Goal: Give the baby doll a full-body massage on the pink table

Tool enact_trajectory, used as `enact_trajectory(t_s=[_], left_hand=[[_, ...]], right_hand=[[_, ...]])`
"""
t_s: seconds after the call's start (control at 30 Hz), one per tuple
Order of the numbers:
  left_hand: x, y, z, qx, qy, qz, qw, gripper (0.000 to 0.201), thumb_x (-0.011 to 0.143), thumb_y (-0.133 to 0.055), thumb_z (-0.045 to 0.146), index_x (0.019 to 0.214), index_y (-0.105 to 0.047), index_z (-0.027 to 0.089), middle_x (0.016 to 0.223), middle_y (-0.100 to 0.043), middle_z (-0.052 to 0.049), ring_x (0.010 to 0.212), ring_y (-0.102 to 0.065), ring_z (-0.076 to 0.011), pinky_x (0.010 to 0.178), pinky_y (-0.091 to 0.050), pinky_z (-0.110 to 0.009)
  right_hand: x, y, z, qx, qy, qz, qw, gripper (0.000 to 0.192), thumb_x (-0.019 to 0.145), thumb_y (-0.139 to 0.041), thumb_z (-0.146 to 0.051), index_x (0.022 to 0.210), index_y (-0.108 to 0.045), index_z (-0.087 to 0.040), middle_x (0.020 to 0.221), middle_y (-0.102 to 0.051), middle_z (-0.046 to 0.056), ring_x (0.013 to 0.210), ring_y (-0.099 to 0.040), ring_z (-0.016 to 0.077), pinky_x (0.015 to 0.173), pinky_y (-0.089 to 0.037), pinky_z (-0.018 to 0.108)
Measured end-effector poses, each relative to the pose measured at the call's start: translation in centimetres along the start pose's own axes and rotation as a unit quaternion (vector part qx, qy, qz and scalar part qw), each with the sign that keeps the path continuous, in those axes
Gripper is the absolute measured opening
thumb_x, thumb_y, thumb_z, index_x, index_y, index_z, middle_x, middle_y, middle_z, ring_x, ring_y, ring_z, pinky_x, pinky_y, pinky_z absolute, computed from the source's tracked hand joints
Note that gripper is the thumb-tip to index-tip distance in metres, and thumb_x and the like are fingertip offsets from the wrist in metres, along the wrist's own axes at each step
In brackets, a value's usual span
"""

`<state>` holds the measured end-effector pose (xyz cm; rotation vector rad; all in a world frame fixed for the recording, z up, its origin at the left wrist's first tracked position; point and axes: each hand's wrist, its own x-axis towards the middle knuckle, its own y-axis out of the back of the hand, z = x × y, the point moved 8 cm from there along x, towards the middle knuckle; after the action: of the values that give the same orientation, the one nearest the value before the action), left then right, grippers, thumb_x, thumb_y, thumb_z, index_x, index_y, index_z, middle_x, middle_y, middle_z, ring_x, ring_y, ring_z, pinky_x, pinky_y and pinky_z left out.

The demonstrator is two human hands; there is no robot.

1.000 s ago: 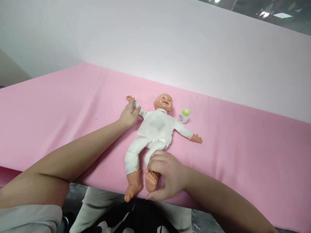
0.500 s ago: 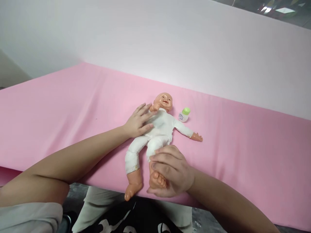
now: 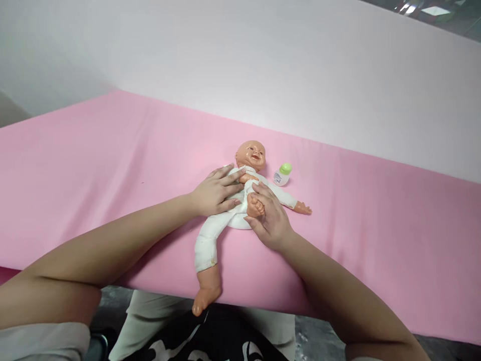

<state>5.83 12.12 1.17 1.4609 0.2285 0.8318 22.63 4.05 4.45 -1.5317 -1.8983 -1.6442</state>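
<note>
A baby doll in a white suit lies on its back on the pink sheet, head towards the wall. My left hand lies flat on the doll's chest and pins its folded arm there. My right hand grips one of the doll's feet and holds that leg bent up over its belly. The doll's other leg stretches over the sheet's near edge, and its other arm points out to the right.
A small white bottle with a green cap lies on the sheet just right of the doll's head. A pale wall runs along the far side. My lap shows below the near edge.
My left hand moved from the doll's outstretched arm to its chest, folding that arm in. My right hand carried the doll's foot from the near edge up to its belly.
</note>
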Motion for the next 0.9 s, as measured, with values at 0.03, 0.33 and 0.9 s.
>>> enact_trajectory(t_s=[0.03, 0.33, 0.9], left_hand=[[0.0, 0.0, 0.0, -0.001, 0.002, 0.001, 1.000, 0.064, 0.105, -0.048, 0.060, 0.156, -0.063, 0.023, 0.180, -0.028, -0.010, 0.166, -0.018, -0.0488, 0.130, -0.025, -0.068], [-0.6, 1.3, -4.1, -0.053, 0.133, 0.118, 0.983, 0.066, 0.108, -0.042, 0.056, 0.162, -0.053, 0.020, 0.179, -0.028, -0.017, 0.165, -0.028, -0.0367, 0.132, -0.031, -0.056], [-2.5, 0.0, -11.3, -0.115, 0.380, 0.154, 0.905, 0.078, 0.100, -0.045, 0.063, 0.167, -0.043, 0.022, 0.162, -0.054, -0.017, 0.153, -0.044, -0.0416, 0.126, -0.033, -0.066]], right_hand=[[0.0, 0.0, 0.0, -0.002, 0.001, -0.001, 1.000, 0.053, 0.102, -0.067, -0.035, 0.150, -0.049, -0.024, 0.160, -0.056, 0.019, 0.159, -0.045, 0.0367, 0.125, -0.046, 0.066], [-0.2, 1.2, -5.6, -0.051, 0.107, 0.001, 0.993, 0.057, 0.096, -0.075, -0.054, 0.139, -0.058, -0.019, 0.134, -0.074, 0.016, 0.135, -0.065, 0.0357, 0.118, -0.049, 0.060], [-3.4, -5.0, -8.6, 0.051, 0.134, -0.287, 0.947, 0.061, 0.090, -0.064, -0.082, 0.092, -0.063, -0.021, 0.088, -0.070, 0.004, 0.088, -0.063, 0.0223, 0.086, -0.049, 0.042]])
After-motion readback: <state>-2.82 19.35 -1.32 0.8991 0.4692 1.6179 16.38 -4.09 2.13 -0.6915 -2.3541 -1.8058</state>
